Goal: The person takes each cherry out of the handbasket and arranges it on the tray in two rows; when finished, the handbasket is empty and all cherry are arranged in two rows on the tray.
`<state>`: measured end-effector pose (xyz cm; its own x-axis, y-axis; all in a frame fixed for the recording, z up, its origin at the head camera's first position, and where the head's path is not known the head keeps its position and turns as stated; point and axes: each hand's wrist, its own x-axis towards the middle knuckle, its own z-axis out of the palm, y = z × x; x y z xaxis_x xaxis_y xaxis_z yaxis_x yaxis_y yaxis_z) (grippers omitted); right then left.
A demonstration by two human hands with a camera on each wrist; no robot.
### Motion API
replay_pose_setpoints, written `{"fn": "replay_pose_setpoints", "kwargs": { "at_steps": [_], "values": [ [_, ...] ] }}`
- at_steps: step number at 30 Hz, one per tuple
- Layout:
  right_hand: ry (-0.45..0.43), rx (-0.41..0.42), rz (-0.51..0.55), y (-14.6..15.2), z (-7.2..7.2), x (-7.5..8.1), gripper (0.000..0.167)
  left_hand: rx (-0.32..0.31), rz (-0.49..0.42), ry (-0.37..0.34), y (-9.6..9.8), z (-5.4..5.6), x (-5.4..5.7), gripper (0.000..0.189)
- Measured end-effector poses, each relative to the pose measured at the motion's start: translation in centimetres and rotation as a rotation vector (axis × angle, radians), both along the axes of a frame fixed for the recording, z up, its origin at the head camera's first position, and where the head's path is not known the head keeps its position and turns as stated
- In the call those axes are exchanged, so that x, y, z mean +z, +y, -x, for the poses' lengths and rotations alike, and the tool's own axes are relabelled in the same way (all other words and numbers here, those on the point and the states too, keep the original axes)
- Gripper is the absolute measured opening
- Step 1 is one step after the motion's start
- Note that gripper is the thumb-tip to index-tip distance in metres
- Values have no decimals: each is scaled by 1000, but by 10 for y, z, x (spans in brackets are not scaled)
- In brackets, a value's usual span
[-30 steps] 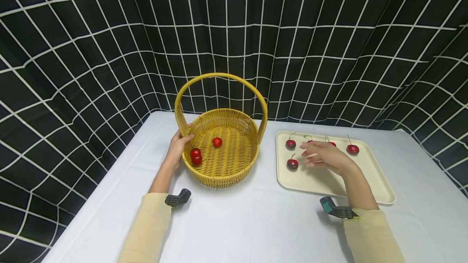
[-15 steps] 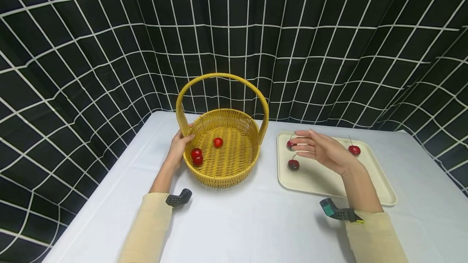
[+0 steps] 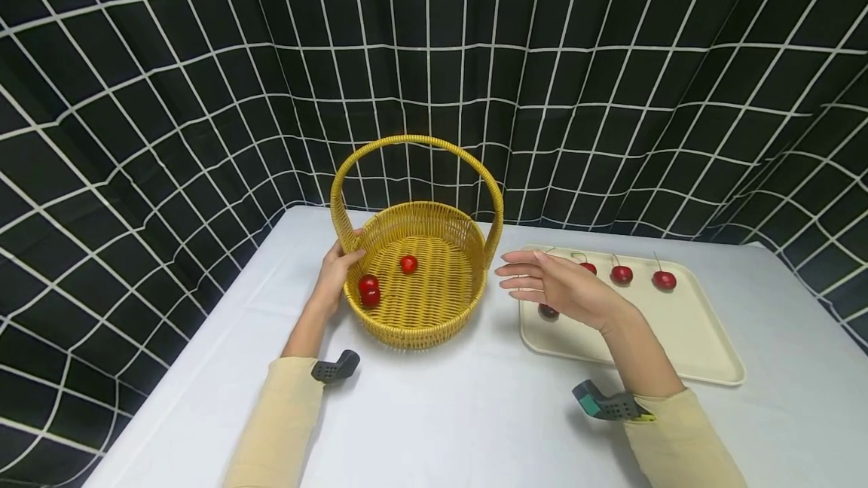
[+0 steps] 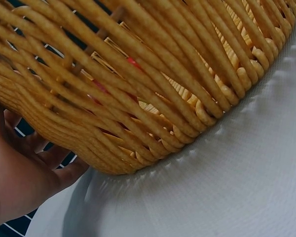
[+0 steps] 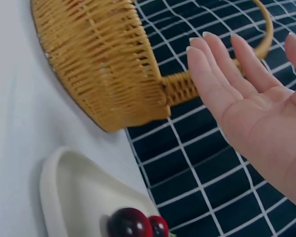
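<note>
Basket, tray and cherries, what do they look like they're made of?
Basket: woven rattan or a plastic imitation, slightly shiny; rounded golden strands show, but natural or synthetic is unclear.
Tray: probably plastic or melamine, smooth; its even cream surface shows no grain.
Cherries: glossy dark red with bright highlights; real fruit or plastic fakes, I can't tell.

Left hand (image 3: 332, 273) gripped basket (image 3: 415, 337) | three red cherries (image 3: 408, 264) lay inside | right hand (image 3: 573, 288) hung above tray's (image 3: 667, 333) basket-side edge

No text, label, brand, number or sign can be read anywhere, neither on the yellow basket (image 3: 430, 294) nor on the tray (image 3: 661, 330) to its right.
</note>
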<state>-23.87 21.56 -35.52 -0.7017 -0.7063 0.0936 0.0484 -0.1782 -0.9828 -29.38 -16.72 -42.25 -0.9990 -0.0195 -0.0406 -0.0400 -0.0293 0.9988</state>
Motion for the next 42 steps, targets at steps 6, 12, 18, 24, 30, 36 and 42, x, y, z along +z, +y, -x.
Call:
{"fn": "replay_pose_setpoints", "kwargs": {
  "at_steps": [6, 12, 18, 24, 30, 36, 42],
  "values": [
    [8, 1, 33, -15, 2, 0, 45, 5, 1, 13, 0, -1, 2, 48],
    [26, -31, -2, -35, 3, 3, 54, 10, -9, -2, 0, -1, 2, 49],
    [8, -49, -56, -61, 6, 12, 57, 10, -8, -1, -1, -2, 1, 49],
    [-2, -67, -108, -81, 16, 19, 56, 10, -16, 1, -1, -2, 1, 49],
    [-27, -100, -185, -97, 26, 29, 54, 7, -8, 3, 0, -1, 2, 51],
    [-39, -138, -266, -112, 39, 31, 54, 7, 2, 5, -1, -2, 3, 50],
    [-111, -209, -295, -123, 54, 27, 53, 4, -2, -3, -1, -1, 2, 51]
  ]
}}
